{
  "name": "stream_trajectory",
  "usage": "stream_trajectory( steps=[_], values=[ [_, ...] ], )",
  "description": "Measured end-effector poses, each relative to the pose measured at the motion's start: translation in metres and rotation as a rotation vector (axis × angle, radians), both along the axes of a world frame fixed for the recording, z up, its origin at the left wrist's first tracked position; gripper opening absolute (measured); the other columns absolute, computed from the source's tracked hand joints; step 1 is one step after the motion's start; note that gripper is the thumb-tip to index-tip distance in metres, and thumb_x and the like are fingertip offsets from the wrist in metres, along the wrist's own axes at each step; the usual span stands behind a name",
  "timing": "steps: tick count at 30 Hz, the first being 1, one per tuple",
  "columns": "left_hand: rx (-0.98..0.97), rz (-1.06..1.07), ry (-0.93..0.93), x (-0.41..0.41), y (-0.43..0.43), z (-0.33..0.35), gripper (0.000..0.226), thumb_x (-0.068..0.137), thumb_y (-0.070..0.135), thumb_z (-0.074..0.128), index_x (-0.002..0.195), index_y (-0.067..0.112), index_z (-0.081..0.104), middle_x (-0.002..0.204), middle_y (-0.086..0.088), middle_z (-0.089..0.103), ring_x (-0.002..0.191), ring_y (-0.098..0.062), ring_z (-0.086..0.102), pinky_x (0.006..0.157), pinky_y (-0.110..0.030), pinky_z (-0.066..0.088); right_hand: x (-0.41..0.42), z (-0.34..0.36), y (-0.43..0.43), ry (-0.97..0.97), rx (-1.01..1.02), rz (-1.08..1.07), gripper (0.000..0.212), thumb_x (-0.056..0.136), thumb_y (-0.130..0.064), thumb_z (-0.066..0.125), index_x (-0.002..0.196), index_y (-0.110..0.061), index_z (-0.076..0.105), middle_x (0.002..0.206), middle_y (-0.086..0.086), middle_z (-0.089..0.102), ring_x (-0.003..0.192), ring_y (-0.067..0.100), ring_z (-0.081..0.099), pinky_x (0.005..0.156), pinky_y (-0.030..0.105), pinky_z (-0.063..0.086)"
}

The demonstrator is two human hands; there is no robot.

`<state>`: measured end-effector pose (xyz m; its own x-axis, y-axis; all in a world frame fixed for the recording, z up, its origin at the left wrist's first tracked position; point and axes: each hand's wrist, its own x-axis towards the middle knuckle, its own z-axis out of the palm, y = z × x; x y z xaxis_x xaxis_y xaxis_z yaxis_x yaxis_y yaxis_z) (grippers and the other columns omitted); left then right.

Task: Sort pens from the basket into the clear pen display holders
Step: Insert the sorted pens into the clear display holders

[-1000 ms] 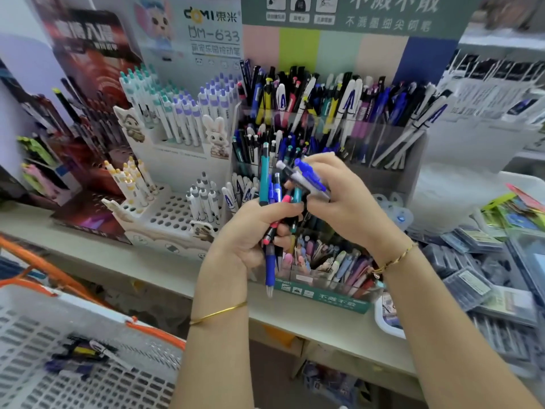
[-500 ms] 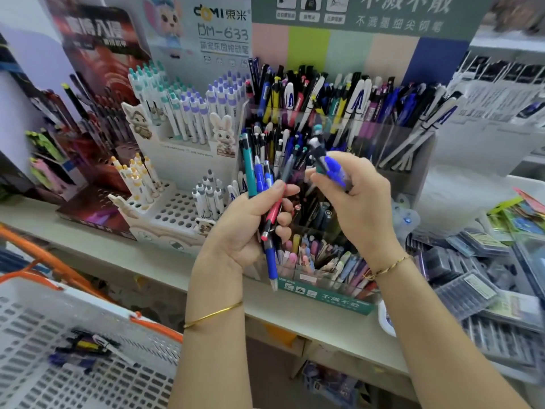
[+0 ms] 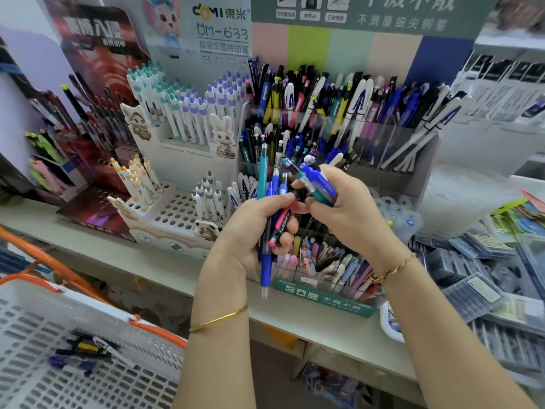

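Note:
My left hand (image 3: pixel 250 231) grips an upright bundle of pens (image 3: pixel 269 196), teal, blue and red among them, in front of the clear pen display holder (image 3: pixel 392 178). My right hand (image 3: pixel 345 211) holds a blue pen and a teal pen (image 3: pixel 312 180), tips pointing up and left, touching the bundle. The tiered clear holder is packed with mixed pens. The white basket (image 3: pixel 88 314) with orange handles sits at the lower left, with a few pens (image 3: pixel 85 349) lying on its bottom.
A white rabbit-themed pen stand (image 3: pixel 182 160) is left of the clear holder, and a dark red display (image 3: pixel 97 113) stands further left. Flat packaged items (image 3: pixel 486 273) cover the shelf at the right. The shelf edge (image 3: pixel 295 326) runs beneath my wrists.
My right hand has drawn back toward the bundle, carrying the blue pen and now a teal one with it. The left hand's bundle has stayed nearly in place.

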<state>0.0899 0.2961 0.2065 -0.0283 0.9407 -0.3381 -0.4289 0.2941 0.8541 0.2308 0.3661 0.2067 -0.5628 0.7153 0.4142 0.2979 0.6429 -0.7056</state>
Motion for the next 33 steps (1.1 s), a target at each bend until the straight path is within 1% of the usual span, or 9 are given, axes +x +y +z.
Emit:
stream_trajectory(
  steps=[3,6,9,13,15,18,23,28,33],
  values=[
    [-0.004,-0.004,-0.016,0.0,0.003,-0.001,0.033,0.097,0.02,0.047,0.079,0.003,0.068,0.047,-0.003,0.051,0.029,-0.007,0.04,0.029,-0.013,0.029,0.0,0.0,0.003,-0.062,0.047,-0.002,0.026,0.081,0.007,0.06,0.1,-0.011,0.062,0.087,-0.008,0.057,0.081,0.016,0.058,0.071,0.033,0.049],
    [-0.003,-0.009,-0.057,-0.001,0.005,-0.002,0.05,0.097,0.022,0.045,0.056,0.011,0.07,0.046,-0.002,0.049,0.028,-0.007,0.038,0.029,-0.012,0.027,0.002,0.004,0.007,-0.124,0.077,0.082,0.031,0.078,0.005,0.058,0.096,-0.021,0.059,0.089,-0.016,0.054,0.083,0.005,0.055,0.072,0.024,0.045],
    [-0.012,-0.008,-0.097,-0.003,0.006,-0.002,0.041,0.096,0.026,0.044,0.065,0.006,0.062,0.044,0.0,0.048,0.027,-0.006,0.037,0.028,-0.012,0.025,0.003,0.007,0.009,-0.164,0.039,0.152,0.03,0.085,-0.003,0.063,0.102,-0.027,0.056,0.094,-0.022,0.051,0.085,-0.002,0.052,0.073,0.01,0.039],
    [-0.009,-0.033,-0.065,-0.005,0.005,-0.003,0.024,0.078,0.026,0.056,0.063,0.007,0.055,0.042,0.001,0.048,0.026,-0.006,0.036,0.029,-0.012,0.026,0.001,0.013,0.011,-0.252,0.035,0.167,0.02,0.086,-0.011,0.069,0.101,-0.022,0.062,0.098,-0.015,0.052,0.091,0.004,0.051,0.08,0.014,0.041],
    [-0.002,-0.049,-0.044,-0.004,0.004,-0.002,0.021,0.067,0.027,0.057,0.063,0.007,0.053,0.041,0.001,0.046,0.025,-0.006,0.034,0.029,-0.011,0.024,0.001,0.016,0.012,-0.294,0.071,0.164,0.016,0.085,-0.014,0.069,0.099,-0.019,0.064,0.093,-0.011,0.053,0.085,0.005,0.05,0.075,0.012,0.039],
    [0.032,-0.023,-0.062,-0.003,0.005,-0.004,0.02,0.073,0.025,0.055,0.07,0.006,0.053,0.041,0.002,0.044,0.026,-0.004,0.032,0.029,-0.012,0.024,0.0,0.015,0.01,-0.317,0.069,0.144,0.013,0.089,-0.016,0.065,0.085,-0.023,0.054,0.082,-0.013,0.05,0.072,0.004,0.047,0.065,0.015,0.037],
    [0.114,0.096,0.019,-0.001,0.007,-0.006,0.011,0.1,0.017,0.045,0.096,0.006,0.046,0.05,0.001,0.049,0.034,-0.006,0.035,0.033,-0.016,0.03,-0.003,0.008,0.003,-0.048,-0.178,-0.001,0.023,0.088,-0.002,0.053,0.076,-0.016,0.038,0.066,-0.001,0.038,0.051,0.006,0.033,0.049,0.017,0.032],
    [0.144,0.216,0.016,0.005,0.01,-0.008,0.013,0.1,0.011,0.046,0.105,0.002,0.052,0.067,-0.003,0.062,0.049,-0.01,0.053,0.042,-0.02,0.045,-0.009,0.005,-0.007,0.319,-0.658,0.042,0.021,0.088,0.008,0.047,0.095,-0.011,0.043,0.058,0.0,0.055,0.046,0.018,0.054,0.044,0.029,0.047],
    [0.134,0.398,-0.004,0.008,0.015,-0.008,0.018,0.1,0.011,0.048,0.094,0.004,0.063,0.074,-0.006,0.06,0.065,-0.012,0.062,0.059,-0.025,0.058,-0.012,-0.001,-0.012,0.373,-0.759,0.025,0.012,0.093,0.001,0.054,0.086,-0.007,0.048,0.057,0.007,0.049,0.045,0.017,0.043,0.041,0.027,0.041]
  ],
)
